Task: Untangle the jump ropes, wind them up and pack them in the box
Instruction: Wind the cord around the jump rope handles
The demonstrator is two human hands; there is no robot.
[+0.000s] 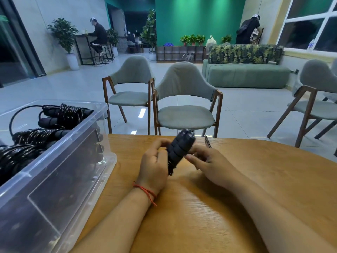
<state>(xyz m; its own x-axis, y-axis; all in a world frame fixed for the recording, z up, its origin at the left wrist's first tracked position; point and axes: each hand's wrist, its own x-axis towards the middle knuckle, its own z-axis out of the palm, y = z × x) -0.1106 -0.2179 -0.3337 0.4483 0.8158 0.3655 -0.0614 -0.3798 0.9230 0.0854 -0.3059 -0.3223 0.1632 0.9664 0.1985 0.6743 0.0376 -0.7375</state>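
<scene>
No text, label, brand, number or sign can be read here. The white bag beside the person at the far wall bears dark print, too small and blurred to make out. The bottle on the window sill has a label band, likewise illegible.

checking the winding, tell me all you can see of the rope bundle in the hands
The rope bundle is black, blurred, wound into a thick tight roll with ridged coils. It tilts above the wooden table, top to the right. The left hand grips its lower part; the right hand pinches its right side.
</scene>
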